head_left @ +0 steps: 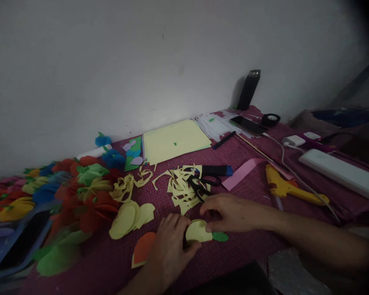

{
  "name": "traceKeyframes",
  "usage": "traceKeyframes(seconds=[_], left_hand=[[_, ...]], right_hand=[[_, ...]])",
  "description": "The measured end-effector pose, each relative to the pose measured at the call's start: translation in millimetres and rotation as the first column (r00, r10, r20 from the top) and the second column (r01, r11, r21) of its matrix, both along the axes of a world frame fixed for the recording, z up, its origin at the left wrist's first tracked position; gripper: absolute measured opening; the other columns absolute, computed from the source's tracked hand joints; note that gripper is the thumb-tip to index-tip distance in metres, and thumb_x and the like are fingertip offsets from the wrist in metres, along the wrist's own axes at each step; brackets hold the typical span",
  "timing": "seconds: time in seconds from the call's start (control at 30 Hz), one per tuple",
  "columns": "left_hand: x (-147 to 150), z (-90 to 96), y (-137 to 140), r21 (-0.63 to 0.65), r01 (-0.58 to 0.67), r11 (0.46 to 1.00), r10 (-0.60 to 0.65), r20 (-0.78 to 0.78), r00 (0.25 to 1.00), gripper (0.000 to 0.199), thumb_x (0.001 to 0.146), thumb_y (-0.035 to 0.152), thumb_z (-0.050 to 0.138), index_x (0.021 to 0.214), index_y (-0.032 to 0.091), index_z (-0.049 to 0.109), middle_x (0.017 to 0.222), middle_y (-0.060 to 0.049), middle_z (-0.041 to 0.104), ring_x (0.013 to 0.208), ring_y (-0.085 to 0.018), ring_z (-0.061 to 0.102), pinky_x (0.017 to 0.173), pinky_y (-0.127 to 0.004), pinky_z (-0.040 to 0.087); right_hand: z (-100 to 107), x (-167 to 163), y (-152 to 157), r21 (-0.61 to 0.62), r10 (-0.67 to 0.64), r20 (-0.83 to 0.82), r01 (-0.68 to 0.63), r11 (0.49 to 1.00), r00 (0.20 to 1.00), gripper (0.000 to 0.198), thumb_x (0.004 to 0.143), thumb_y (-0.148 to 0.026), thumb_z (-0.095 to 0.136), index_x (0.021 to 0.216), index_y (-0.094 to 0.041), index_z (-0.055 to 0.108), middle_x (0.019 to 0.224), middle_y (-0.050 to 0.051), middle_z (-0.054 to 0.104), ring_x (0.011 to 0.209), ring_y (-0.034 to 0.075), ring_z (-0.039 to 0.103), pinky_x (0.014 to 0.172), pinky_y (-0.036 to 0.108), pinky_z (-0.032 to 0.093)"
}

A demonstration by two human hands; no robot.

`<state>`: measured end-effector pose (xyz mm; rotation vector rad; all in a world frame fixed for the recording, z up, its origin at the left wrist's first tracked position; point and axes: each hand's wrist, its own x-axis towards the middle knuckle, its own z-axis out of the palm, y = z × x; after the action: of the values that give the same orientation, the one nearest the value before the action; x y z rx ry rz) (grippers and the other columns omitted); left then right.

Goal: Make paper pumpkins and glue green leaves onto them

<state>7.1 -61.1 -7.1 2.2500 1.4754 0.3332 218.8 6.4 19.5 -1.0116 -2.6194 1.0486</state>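
observed pale yellow cutout [198, 231] on counter [241, 248], between left hand [171, 241] and right hand [226, 211]; could not tell either grip open from closed; risked creasing or skewing through uneven pressure.

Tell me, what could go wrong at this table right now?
The right hand is close to the black scissors lying among yellow scraps, so a careless move might knock them. The white cable seems to cross the yellow glue gun; a tug could shift it. The pale yellow cutout by the left hand looks like paper, so hard pressing might crease it.
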Motion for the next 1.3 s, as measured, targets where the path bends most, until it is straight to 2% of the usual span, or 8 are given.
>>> traceKeyframes(seconds=[0.3,0.43,0.57,0.77,0.93,1.1,1.2,1.3], left_hand=[[-1,-2.9,0,-0.032,-0.007,0.999,0.010,0.086,0.996,0.031,0.071,0.023,0.066,0.099,0.022,0.053,0.098,-0.004,0.059,0.094,-0.025,0.051,0.084,-0.044,0.041],[-4,7.6,1,-0.106,-0.066,0.992,0.091,0.246,0.965,0.047,0.071,0.021,0.062,0.116,0.024,0.046,0.109,-0.006,0.057,0.101,-0.024,0.052,0.088,-0.042,0.042],[-9,16.6,6,-0.246,-0.145,0.958,0.250,0.478,0.842,0.042,0.078,0.022,0.047,0.119,0.022,0.040,0.109,-0.007,0.057,0.098,-0.019,0.055,0.085,-0.037,0.046],[-15,5.1,13,-0.380,-0.168,0.910,0.399,0.688,0.606,0.036,0.075,0.022,0.044,0.111,0.021,0.041,0.097,-0.005,0.055,0.084,-0.015,0.055,0.072,-0.030,0.048],[-15,3.7,12,-0.449,-0.211,0.869,0.488,0.698,0.525,0.022,0.075,0.024,0.051,0.096,0.021,0.047,0.086,0.000,0.054,0.068,-0.011,0.053,0.055,-0.022,0.045],[-12,9.7,11,-0.697,-0.068,0.714,0.618,0.582,0.528,0.021,0.079,0.036,0.049,0.077,0.016,0.053,0.054,0.003,0.053,0.038,-0.008,0.044,0.035,-0.019,0.033],[-11,10.7,11,-0.760,-0.004,0.649,0.694,0.590,0.413,0.025,0.078,0.041,0.054,0.081,0.016,0.051,0.066,-0.002,0.063,0.045,-0.011,0.055,0.039,-0.021,0.040],[-11,10.3,12,-0.756,0.026,0.654,0.713,0.628,0.312,0.024,0.075,0.034,0.061,0.086,0.017,0.049,0.077,-0.004,0.066,0.061,-0.015,0.064,0.051,-0.024,0.047]], right_hand=[[-20,-9,-6,-0.068,0.016,0.028,-0.014,0.998,0.999,0.014,0.077,-0.023,0.058,0.086,-0.017,0.067,0.075,0.001,0.065,0.066,0.013,0.055,0.060,0.022,0.036],[-17,-4,-1,-0.178,-0.008,-0.020,0.004,0.984,1.000,0.014,0.080,-0.024,0.054,0.082,-0.016,0.065,0.064,-0.003,0.057,0.056,0.009,0.048,0.053,0.020,0.033],[-9,0,9,-0.386,-0.095,-0.136,0.036,0.922,0.986,0.016,0.080,-0.029,0.054,0.077,-0.014,0.060,0.060,-0.005,0.048,0.053,0.008,0.042,0.048,0.019,0.031],[-4,1,15,-0.590,-0.268,-0.257,0.069,0.804,0.928,0.029,0.077,-0.043,0.058,0.074,-0.015,0.052,0.059,-0.006,0.046,0.051,0.007,0.041,0.047,0.019,0.033],[-8,1,17,-0.675,-0.369,-0.286,0.088,0.733,0.885,0.038,0.071,-0.051,0.064,0.078,-0.015,0.055,0.058,-0.006,0.047,0.048,0.006,0.041,0.045,0.019,0.032],[-12,1,20,-0.718,-0.428,-0.337,0.065,0.693,0.838,0.036,0.072,-0.048,0.066,0.078,-0.014,0.056,0.063,-0.005,0.051,0.051,0.006,0.041,0.047,0.019,0.030],[-12,1,21,-0.720,-0.423,-0.375,0.029,0.694,0.825,0.032,0.074,-0.045,0.066,0.078,-0.014,0.056,0.063,-0.005,0.050,0.052,0.005,0.040,0.047,0.018,0.028],[-12,1,20,-0.726,-0.414,-0.380,0.010,0.688,0.827,0.033,0.074,-0.045,0.066,0.077,-0.014,0.056,0.061,-0.006,0.049,0.050,0.005,0.038,0.045,0.018,0.027]])
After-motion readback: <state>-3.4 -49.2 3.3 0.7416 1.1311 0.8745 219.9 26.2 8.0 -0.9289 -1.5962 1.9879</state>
